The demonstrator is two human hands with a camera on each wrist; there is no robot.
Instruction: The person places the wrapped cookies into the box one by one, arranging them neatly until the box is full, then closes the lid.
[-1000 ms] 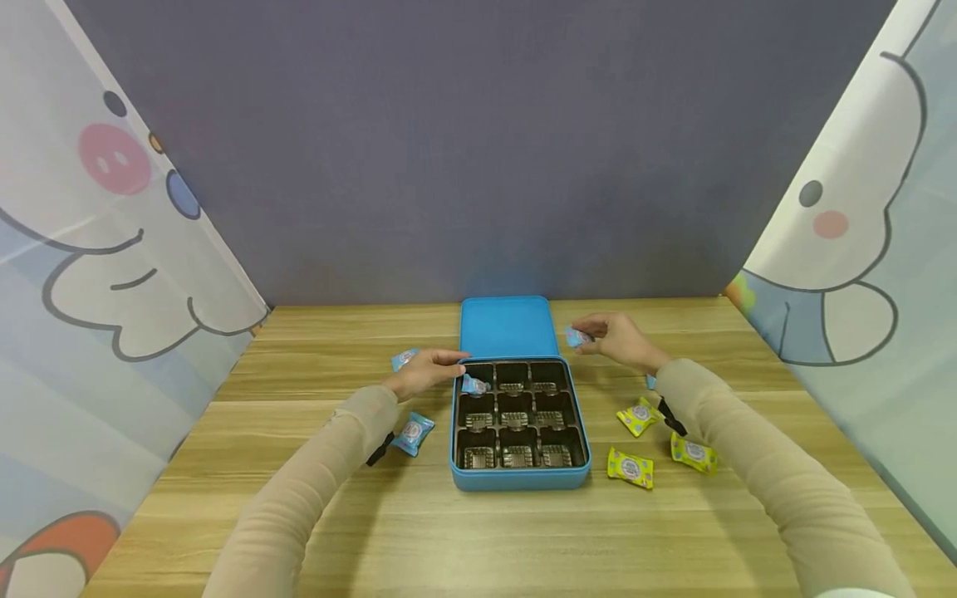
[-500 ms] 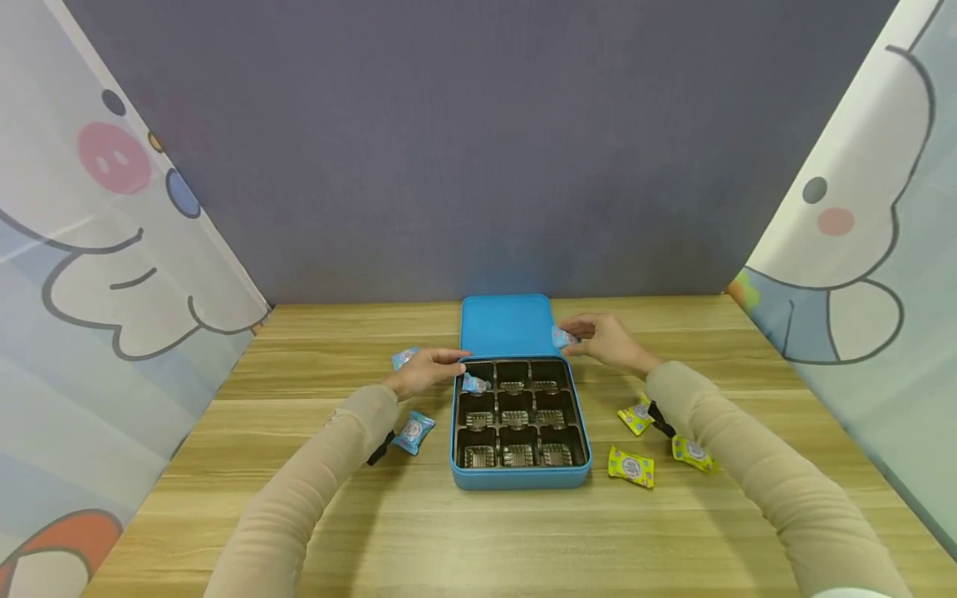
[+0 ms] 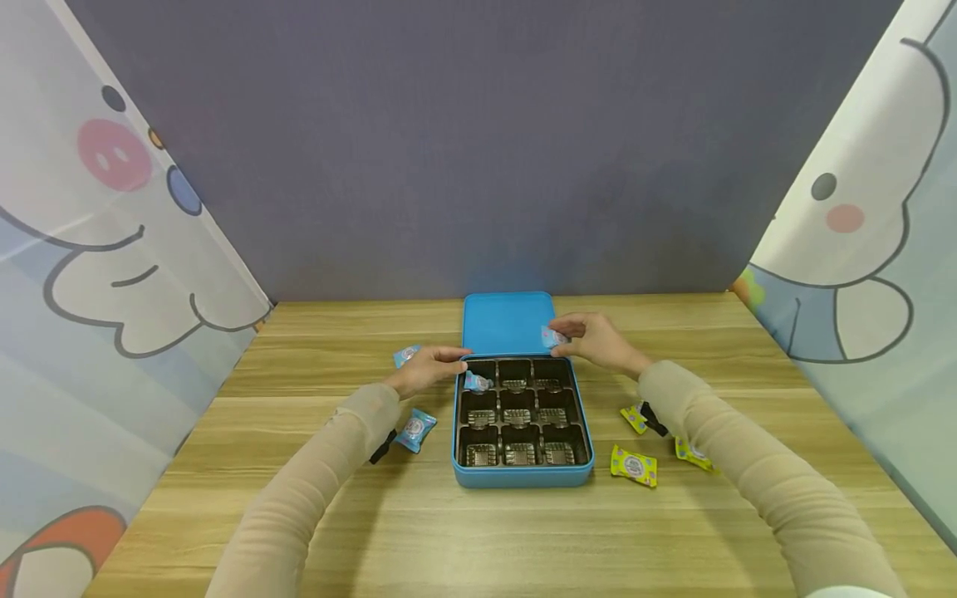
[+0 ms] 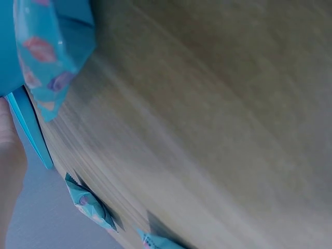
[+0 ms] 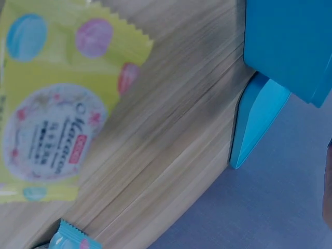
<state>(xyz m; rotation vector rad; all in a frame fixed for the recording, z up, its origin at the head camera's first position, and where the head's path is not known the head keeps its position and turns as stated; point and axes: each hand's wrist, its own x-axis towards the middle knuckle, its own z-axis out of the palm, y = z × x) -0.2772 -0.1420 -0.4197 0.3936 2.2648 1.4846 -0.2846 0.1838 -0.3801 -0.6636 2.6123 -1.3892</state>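
Note:
A blue box (image 3: 523, 477) stands on the table with a black tray (image 3: 517, 412) of several compartments in it. One blue wrapped candy (image 3: 477, 381) lies in its far-left compartment. My left hand (image 3: 426, 370) is at the box's far-left corner beside that candy, fingers extended; whether it touches the rim I cannot tell. My right hand (image 3: 598, 342) pinches another blue wrapped candy (image 3: 553, 337) between thumb and fingers, above the far-right corner of the box and near the blue lid (image 3: 508, 322). In the right wrist view only a sliver of the hand (image 5: 328, 192) shows.
Two blue wrapped candies, one nearer (image 3: 415, 430) and one farther (image 3: 406, 355), lie left of the box. Right of it are yellow wrapped candies (image 3: 634, 466), two partly hidden by the right arm. A grey panel (image 3: 493, 149) rises behind the wooden table (image 3: 478, 548).
The right hand has moved left with its blue candy, from beside the lid to the box's far-right corner. The left hand has stayed in place.

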